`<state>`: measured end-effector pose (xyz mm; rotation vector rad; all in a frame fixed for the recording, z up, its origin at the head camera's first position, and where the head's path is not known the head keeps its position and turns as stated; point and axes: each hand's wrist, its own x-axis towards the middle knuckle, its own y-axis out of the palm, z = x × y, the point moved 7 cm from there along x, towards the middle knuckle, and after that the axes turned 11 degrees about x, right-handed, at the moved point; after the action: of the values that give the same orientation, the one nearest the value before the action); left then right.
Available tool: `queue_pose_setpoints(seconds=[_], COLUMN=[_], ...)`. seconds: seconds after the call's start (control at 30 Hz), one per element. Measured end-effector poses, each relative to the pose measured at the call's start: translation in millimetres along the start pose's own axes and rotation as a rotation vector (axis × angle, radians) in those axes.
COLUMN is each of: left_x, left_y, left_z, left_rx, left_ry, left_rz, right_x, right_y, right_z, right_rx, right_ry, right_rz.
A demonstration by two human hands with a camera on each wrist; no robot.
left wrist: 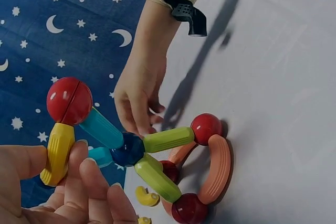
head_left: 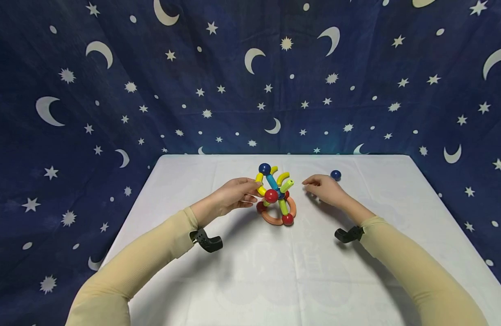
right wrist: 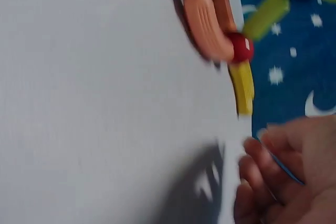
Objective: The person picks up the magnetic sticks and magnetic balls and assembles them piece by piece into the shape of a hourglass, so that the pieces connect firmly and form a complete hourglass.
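Note:
A magnetic stick-and-ball structure stands mid-table. Its base is a ring of curved orange sticks point(head_left: 271, 221) with red balls point(head_left: 288, 219). Green sticks point(left wrist: 169, 139) rise to a dark blue ball point(left wrist: 127, 149), from which light blue sticks point(left wrist: 102, 127) lead upward. My left hand point(head_left: 236, 194) pinches a curved yellow stick point(left wrist: 59, 148) between thumb and fingers; that stick joins an upper red ball point(head_left: 271, 196) and a blue ball point(head_left: 264, 169). To the structure's right, my right hand point(head_left: 325, 188) hovers above the tabletop, fingers loosely bent, nothing in them.
Behind the structure lie two curved yellow sticks point(head_left: 283, 177) on the white table point(head_left: 315, 280). A loose dark blue ball point(head_left: 336, 174) sits just beyond the right hand. A dark blue cloth point(head_left: 234, 99) with moons and stars hangs along the back and sides.

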<state>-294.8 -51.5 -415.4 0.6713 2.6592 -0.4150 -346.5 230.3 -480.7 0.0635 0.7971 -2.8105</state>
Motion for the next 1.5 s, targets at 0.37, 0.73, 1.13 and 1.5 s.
queue_pose_setpoints(seconds=[0.37, 0.73, 1.13, 1.5], left_x=[2.6, 4.9, 5.7, 4.9], left_y=[0.9, 3.0, 3.2, 2.1], left_z=[6.9, 6.4, 5.2, 6.8], left_rx=[-0.043, -0.083, -0.098, -0.118], left_ry=[0.008, 0.03, 0.02, 0.026], left_rz=[-0.021, -0.038, -0.047, -0.049], right_x=[-2.1, 3.1, -0.5, -21.8], right_y=[-81.2, -78.7, -76.7, -35.8], right_z=[-55.0, -70.1, -65.0, 16.2], right_rx=[0.11, -0.04, -0.033, 0.262], right_ry=[0.111, 0.174, 0.105, -0.145], right_rz=[-0.399, -0.274, -0.282, -0.187])
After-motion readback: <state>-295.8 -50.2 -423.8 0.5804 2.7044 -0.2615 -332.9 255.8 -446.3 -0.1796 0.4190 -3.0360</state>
